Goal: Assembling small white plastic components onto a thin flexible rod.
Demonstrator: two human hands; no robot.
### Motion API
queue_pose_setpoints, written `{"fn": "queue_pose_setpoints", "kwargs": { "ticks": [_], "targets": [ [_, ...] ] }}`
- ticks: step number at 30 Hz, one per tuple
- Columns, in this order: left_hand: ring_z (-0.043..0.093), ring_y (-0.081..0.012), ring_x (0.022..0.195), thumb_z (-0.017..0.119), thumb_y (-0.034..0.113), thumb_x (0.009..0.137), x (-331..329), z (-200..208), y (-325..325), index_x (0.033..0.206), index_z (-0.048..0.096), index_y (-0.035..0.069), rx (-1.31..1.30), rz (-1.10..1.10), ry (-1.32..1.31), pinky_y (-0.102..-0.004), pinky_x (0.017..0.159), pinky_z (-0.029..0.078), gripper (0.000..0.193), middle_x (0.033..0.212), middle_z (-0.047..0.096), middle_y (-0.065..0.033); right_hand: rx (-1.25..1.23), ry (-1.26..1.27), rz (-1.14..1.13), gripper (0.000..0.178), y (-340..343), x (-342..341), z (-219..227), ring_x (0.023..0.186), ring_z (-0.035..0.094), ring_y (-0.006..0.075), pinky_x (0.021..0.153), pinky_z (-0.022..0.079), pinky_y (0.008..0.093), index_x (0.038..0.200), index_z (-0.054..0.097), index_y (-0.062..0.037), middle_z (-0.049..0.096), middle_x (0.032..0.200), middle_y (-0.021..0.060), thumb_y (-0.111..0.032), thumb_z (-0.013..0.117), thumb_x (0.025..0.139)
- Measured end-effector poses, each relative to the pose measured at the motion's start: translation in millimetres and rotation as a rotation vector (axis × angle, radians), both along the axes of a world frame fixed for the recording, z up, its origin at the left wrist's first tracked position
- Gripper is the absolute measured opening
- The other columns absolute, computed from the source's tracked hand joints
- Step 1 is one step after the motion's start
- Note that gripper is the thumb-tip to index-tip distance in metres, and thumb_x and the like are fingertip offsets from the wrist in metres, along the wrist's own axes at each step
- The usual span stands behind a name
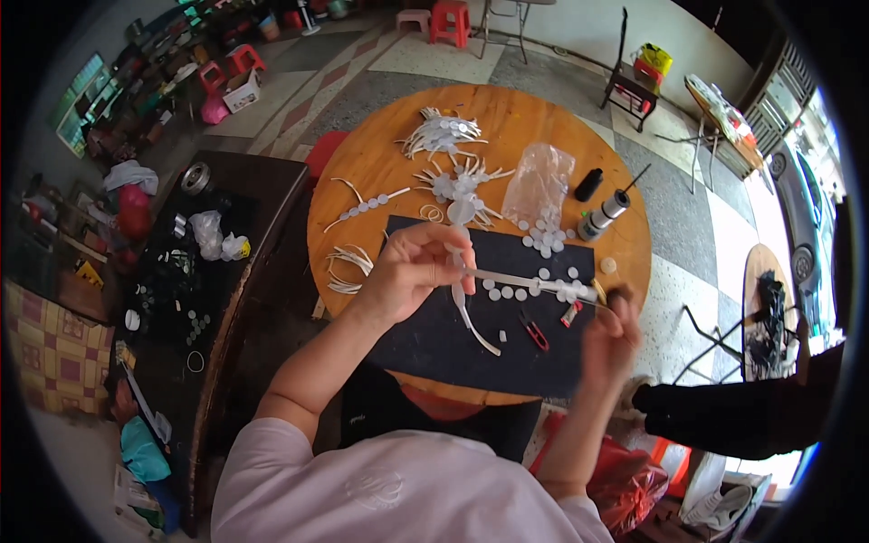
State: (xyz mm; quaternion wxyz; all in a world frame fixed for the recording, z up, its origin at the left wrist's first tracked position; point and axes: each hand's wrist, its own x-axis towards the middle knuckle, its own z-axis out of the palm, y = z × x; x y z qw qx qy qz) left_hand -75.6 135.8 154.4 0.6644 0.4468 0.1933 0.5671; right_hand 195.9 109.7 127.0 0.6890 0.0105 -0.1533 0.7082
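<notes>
My left hand (418, 270) is closed in a pinch on a white strip with round translucent discs (460, 294). One disc stands above its fingers, and the tail hangs over the dark mat (416, 339). A straight whitish length (507, 279) runs from this hand toward my right hand (614, 330), which is blurred with its fingers drawn together. By those fingertips shows a thin yellowish band or strand (600, 291); what exactly they grip I cannot make out. Beneath lie loose white discs (507, 293) and red-handled thread snips (534, 331).
On the round wooden table (362, 163) are piles of disc strips (442, 134), a clear plastic bag (539, 181), a bottle with a brush-like stem (605, 215) and a black cap (588, 185). A dark bench (258, 195) stands left. Another person's dark-clothed leg (724, 418) is at right.
</notes>
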Motion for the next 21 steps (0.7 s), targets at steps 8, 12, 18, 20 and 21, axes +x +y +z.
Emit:
{"fn": "queue_pose_setpoints", "kwargs": {
  "ticks": [8,12,18,20,21],
  "targets": [
    [0.064,-0.0186,0.070,0.058,-0.011,0.073,-62.3,-19.9,57.5,0.092,0.063,0.002,0.377,0.129,0.435,-0.0275,0.063,0.051,0.024,0.078,0.062,-0.0080,-0.032,-0.298,-0.555,0.024,-163.8,406.1,-246.9,0.098,0.055,0.0244,0.090,0.042,0.0321,0.107,0.054,0.0069,0.059,0.108,0.0168,-0.010,0.045,0.091],
    [0.063,-0.0174,0.068,0.058,-0.011,0.072,-95.2,-14.0,35.3,0.092,0.063,0.002,0.445,0.118,0.566,-0.0271,0.062,0.051,0.024,0.077,0.062,-0.0079,-0.550,-0.163,-1.126,0.007,-222.7,409.1,-272.9,0.069,0.049,0.0126,0.059,0.038,0.0191,0.089,0.056,0.0019,0.051,0.078,0.0047,-0.001,0.052,0.083],
    [0.062,-0.0170,0.066,0.058,-0.010,0.071,-173.2,-3.4,9.5,0.093,0.063,0.002,0.413,0.097,0.505,-0.0267,0.061,0.051,0.025,0.077,0.062,-0.0079,-0.508,-0.434,-1.169,0.011,-233.9,416.4,-325.4,0.073,0.050,0.0153,0.063,0.040,0.0218,0.093,0.056,0.0009,0.052,0.082,0.0070,-0.006,0.051,0.085],
    [0.062,-0.0181,0.065,0.058,-0.009,0.072,-210.5,4.0,-10.1,0.095,0.062,0.002,0.317,0.323,0.420,-0.0270,0.060,0.051,0.026,0.079,0.062,-0.0083,-0.475,-0.541,-1.171,0.013,-219.6,405.9,-334.7,0.075,0.051,0.0163,0.065,0.041,0.0228,0.095,0.055,0.0004,0.053,0.084,0.0079,-0.008,0.050,0.086],
    [0.062,-0.0181,0.065,0.058,-0.009,0.072,-226.7,4.3,-20.6,0.095,0.062,0.002,0.322,0.342,0.424,-0.0270,0.060,0.051,0.026,0.079,0.062,-0.0083,-0.458,-0.597,-1.168,0.014,-211.0,399.9,-339.0,0.076,0.051,0.0169,0.066,0.041,0.0234,0.095,0.055,0.0002,0.053,0.085,0.0083,-0.009,0.050,0.086]
  ]
}}
